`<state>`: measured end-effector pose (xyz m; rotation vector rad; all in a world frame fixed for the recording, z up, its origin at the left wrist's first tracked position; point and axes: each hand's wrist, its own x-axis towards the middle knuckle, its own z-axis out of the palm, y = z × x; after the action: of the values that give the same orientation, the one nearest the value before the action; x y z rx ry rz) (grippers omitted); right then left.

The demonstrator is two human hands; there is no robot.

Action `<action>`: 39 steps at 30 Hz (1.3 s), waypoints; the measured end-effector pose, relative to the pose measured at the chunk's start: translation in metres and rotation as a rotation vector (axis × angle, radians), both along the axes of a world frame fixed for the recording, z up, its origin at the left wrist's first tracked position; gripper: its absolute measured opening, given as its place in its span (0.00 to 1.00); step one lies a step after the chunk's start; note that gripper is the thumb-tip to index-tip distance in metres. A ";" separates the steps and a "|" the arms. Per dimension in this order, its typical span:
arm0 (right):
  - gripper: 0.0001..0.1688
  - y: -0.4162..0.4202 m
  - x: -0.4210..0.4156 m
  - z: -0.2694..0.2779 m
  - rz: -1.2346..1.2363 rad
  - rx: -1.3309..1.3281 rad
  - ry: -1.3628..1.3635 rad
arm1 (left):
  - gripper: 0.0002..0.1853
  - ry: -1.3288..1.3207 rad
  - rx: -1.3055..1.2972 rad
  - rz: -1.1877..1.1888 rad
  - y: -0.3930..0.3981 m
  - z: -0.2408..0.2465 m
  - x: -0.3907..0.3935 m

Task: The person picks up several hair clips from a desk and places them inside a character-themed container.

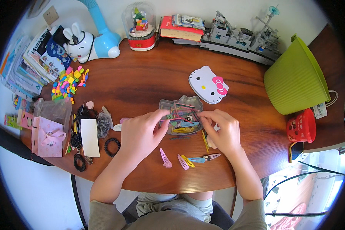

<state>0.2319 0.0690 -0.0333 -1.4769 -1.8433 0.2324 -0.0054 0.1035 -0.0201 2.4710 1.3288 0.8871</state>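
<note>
In the middle of the desk lies a clear plastic tray with a wavy outline, filled with coloured hairpins and snap clips. My left hand is at its left edge, thumb and forefinger close to a pink hairpin. Over the right edge is my right hand, its thumb and forefinger bent beside thin dark pins. Whether either hand grips a pin is too fine to tell. Inside the tray are a blue snap clip and yellow clips. A white cat-face lid with a pink bow rests behind it.
Nearer me lie a pink snap clip and a row of several clips. To the left are black coiled hair ties, a white card and a pink gift bag. A green bin and red tub stand right.
</note>
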 end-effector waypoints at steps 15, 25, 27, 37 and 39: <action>0.04 -0.017 -0.010 0.006 0.466 -0.004 -0.202 | 0.04 0.228 -0.083 -0.332 -0.005 0.017 -0.012; 0.04 -0.018 0.008 0.018 0.341 -0.041 -0.333 | 0.05 0.293 -0.089 -0.303 -0.013 -0.001 -0.002; 0.03 -0.019 0.013 0.021 0.301 -0.073 -0.348 | 0.06 0.295 -0.062 -0.303 -0.015 -0.004 0.002; 0.12 -0.021 0.007 0.012 0.299 -0.108 -0.451 | 0.10 0.289 -0.013 -0.261 -0.016 -0.010 0.007; 0.12 -0.020 0.006 0.011 0.283 -0.092 -0.431 | 0.09 0.296 -0.007 -0.256 -0.015 -0.012 0.006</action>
<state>0.2383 0.0493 -0.0226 -1.4002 -2.4216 0.1413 0.0009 0.0883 -0.0325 2.7656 1.0522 0.4722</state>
